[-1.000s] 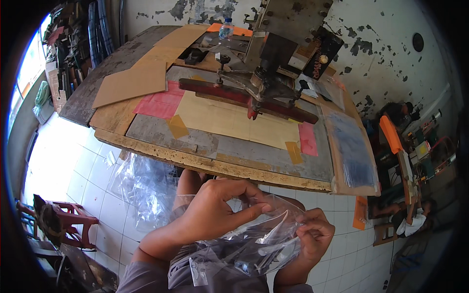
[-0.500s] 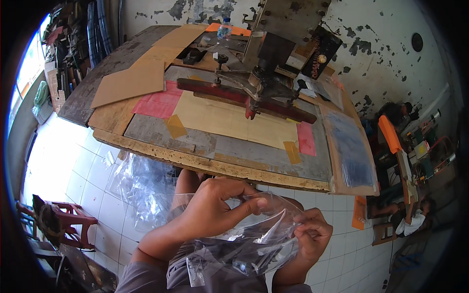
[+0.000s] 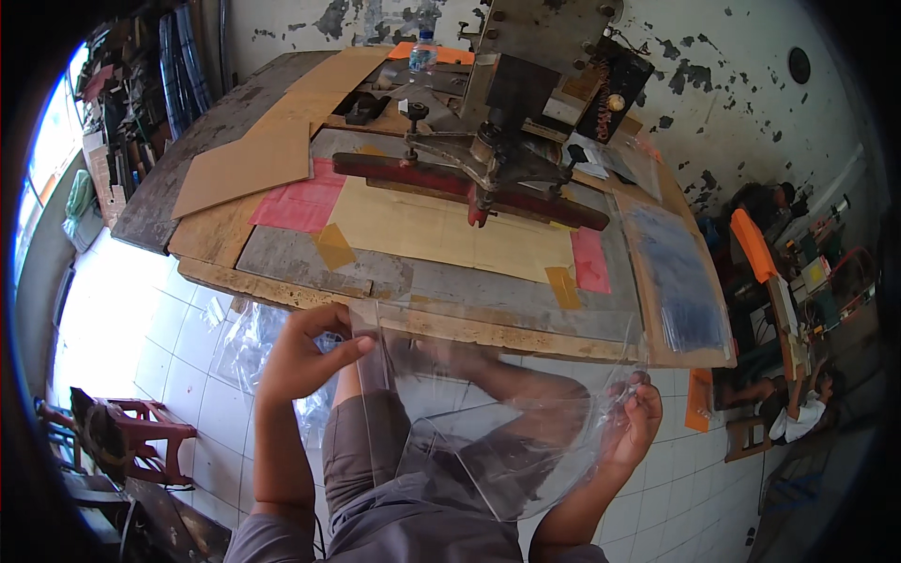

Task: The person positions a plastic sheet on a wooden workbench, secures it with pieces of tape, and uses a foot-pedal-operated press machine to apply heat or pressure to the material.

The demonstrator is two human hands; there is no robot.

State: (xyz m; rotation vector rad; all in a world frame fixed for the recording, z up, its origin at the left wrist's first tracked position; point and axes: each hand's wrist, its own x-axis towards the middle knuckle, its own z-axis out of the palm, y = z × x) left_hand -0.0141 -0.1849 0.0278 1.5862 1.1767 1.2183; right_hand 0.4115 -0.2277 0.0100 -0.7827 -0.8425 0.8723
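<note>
A thin clear plastic sheet (image 3: 507, 441) stretches between my two hands over my lap, its lower part sagging and creased. My left hand (image 3: 302, 361) pinches its upper left edge between thumb and fingers, close to the table's front edge. At the right, my right hand (image 3: 638, 424) grips the sheet's bunched side with curled fingers. My legs show through the plastic. Just beyond stands the worktable (image 3: 450, 328), with a cream sheet (image 3: 422, 230) taped down on a grey plate under the red bar (image 3: 450, 188) of a press.
Stacked clear plastic sheets (image 3: 690, 291) lie on the table's right side. Brown cardboard (image 3: 244, 169) rests at the left, a water bottle (image 3: 422, 54) at the back. More crumpled plastic (image 3: 249, 352) hangs below the table. A red stool (image 3: 155, 436) stands left; another person (image 3: 802, 413) sits far right.
My hands have moved apart, the left going left and up, the right slightly right. The crumpled plastic between them has opened into a wider sheet.
</note>
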